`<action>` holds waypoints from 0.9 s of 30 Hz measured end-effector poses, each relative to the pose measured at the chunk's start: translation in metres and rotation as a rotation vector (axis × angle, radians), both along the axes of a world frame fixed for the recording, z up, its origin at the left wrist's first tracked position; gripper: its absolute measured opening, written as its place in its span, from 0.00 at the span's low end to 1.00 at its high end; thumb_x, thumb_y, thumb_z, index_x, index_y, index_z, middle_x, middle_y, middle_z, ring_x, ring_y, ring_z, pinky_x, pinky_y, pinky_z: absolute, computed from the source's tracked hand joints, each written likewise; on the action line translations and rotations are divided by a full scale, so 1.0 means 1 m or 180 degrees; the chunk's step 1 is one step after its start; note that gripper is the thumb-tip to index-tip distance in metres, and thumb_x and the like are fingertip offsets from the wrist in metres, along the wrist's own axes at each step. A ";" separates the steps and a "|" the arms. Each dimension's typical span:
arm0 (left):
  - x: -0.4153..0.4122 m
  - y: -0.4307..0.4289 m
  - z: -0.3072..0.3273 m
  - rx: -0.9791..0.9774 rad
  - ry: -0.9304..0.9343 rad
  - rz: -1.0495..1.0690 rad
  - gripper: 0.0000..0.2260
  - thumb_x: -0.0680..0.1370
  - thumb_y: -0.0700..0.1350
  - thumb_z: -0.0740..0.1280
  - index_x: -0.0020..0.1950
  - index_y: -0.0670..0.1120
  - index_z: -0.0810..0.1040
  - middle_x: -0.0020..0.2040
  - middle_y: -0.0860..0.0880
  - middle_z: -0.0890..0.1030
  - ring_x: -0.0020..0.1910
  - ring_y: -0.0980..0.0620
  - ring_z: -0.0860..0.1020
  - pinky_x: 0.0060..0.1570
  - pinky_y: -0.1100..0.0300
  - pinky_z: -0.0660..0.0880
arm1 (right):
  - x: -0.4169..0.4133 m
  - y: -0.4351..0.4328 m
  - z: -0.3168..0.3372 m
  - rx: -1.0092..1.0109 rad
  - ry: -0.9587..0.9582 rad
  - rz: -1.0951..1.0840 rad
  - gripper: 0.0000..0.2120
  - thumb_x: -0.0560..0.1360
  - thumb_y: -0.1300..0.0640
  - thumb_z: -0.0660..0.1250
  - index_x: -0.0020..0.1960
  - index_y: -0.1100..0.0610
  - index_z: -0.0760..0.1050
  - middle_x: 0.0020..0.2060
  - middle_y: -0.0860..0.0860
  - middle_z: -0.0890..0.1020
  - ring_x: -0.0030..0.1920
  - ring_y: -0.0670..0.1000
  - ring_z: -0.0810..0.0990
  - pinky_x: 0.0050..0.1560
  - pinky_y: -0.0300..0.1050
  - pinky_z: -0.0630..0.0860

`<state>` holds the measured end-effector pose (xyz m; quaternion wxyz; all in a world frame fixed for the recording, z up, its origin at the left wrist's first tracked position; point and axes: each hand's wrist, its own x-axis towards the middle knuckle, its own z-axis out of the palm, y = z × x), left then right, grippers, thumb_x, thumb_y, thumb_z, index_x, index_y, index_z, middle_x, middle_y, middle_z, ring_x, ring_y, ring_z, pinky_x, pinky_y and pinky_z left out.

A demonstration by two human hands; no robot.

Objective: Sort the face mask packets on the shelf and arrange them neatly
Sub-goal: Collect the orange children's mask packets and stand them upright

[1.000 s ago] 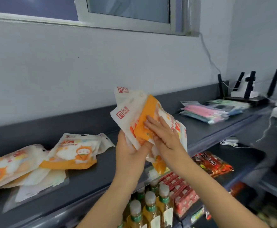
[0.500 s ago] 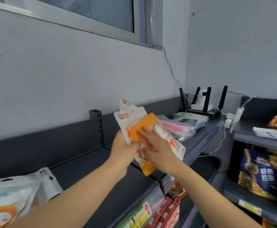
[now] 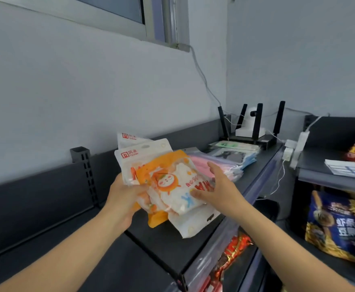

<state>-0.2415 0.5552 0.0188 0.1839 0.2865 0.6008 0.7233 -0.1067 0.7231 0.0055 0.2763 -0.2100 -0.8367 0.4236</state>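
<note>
At centre frame, the left hand (image 3: pixel 124 197) grips the fanned mask packets (image 3: pixel 172 182) and the right hand (image 3: pixel 218 190) rests open-fingered against them, so slick packets may slide off the shelf (image 3: pixel 162 245).

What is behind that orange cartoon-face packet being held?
Two white packets with red logos stand up behind the orange packet; a third white packet pokes out beneath it. Their lower parts, and any packets between, are covered.

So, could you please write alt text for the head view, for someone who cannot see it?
A person's left hand grips a bunch of orange-and-white face mask packets over a dark shelf, while the right hand touches their right edge. Pink and blue packets lie beyond, near a router.
</note>
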 end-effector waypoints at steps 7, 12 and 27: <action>-0.018 0.022 0.017 0.0223 0.0795 0.0029 0.16 0.77 0.36 0.62 0.65 0.40 0.71 0.52 0.37 0.80 0.45 0.37 0.81 0.34 0.47 0.78 | -0.016 0.061 0.017 -0.0286 0.0168 0.0641 0.51 0.65 0.48 0.77 0.76 0.48 0.47 0.70 0.44 0.67 0.68 0.49 0.68 0.63 0.48 0.69; -0.002 0.036 0.037 0.0341 0.1080 0.0488 0.15 0.79 0.39 0.59 0.66 0.41 0.71 0.56 0.38 0.80 0.47 0.39 0.81 0.36 0.47 0.79 | -0.037 0.082 0.021 -0.0793 0.0568 0.1718 0.35 0.64 0.56 0.78 0.67 0.47 0.65 0.57 0.43 0.80 0.57 0.45 0.79 0.58 0.52 0.77; 0.022 0.023 -0.011 -0.0822 0.0247 0.1684 0.22 0.78 0.60 0.58 0.60 0.46 0.77 0.53 0.49 0.84 0.52 0.49 0.82 0.56 0.48 0.77 | -0.088 0.059 -0.020 -0.0749 -0.0009 0.1862 0.30 0.65 0.62 0.76 0.58 0.48 0.62 0.58 0.47 0.74 0.56 0.47 0.74 0.49 0.40 0.73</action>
